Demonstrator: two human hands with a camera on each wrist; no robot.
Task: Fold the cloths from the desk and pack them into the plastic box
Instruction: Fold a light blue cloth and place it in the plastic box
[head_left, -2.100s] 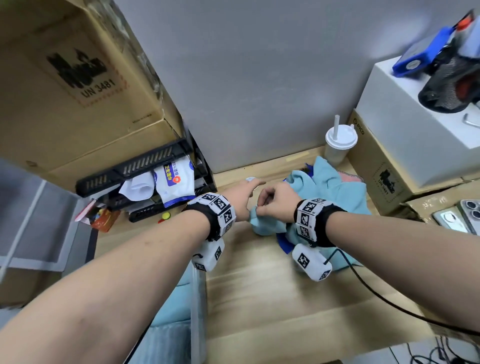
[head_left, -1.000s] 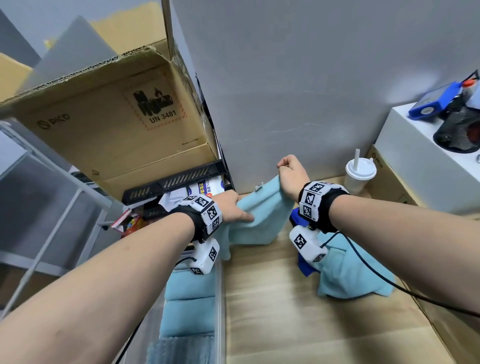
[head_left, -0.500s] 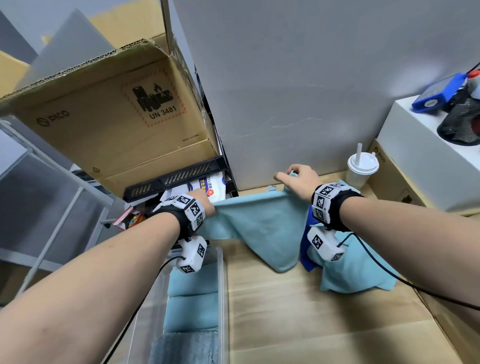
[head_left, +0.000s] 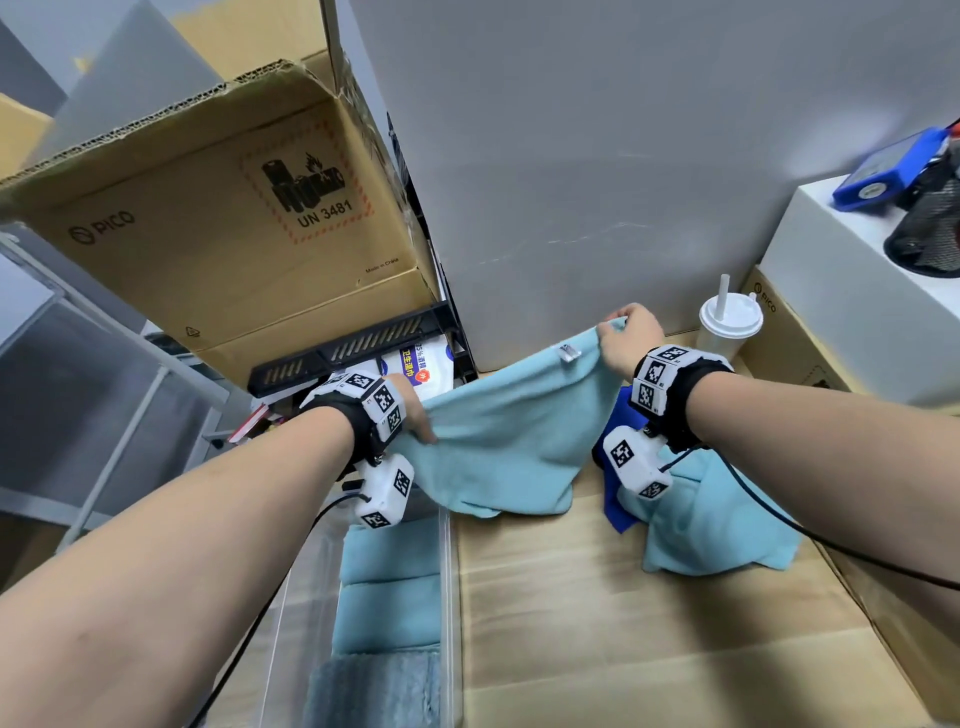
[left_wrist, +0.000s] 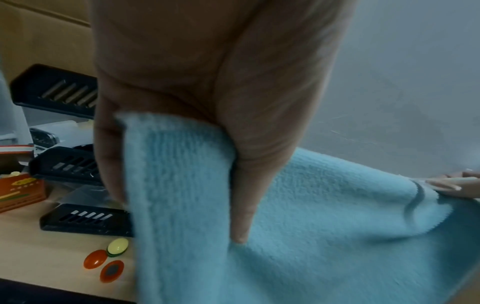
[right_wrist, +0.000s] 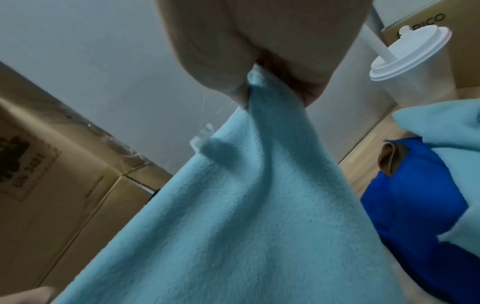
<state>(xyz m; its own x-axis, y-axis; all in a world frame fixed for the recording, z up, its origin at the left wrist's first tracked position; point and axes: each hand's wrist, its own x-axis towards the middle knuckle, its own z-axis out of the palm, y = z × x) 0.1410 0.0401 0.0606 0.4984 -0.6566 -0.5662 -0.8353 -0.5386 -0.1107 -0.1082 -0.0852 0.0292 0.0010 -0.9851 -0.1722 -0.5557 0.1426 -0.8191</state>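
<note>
Materials, surface finish
Cloth (head_left: 498, 447): matt, fuzzy terry. Desk (head_left: 623, 623): smooth wood grain. Box (head_left: 445, 571): clear glossy plastic. Carton (head_left: 208, 244): matt corrugated cardboard.

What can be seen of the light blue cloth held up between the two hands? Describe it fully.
The light blue cloth looks like soft, fuzzy microfibre, with a small white tag on its top edge. It hangs spread out above the wooden desk. The left hand pinches one top corner, the right hand the other. Its lower edge sags, bunched, onto the desk.
</note>
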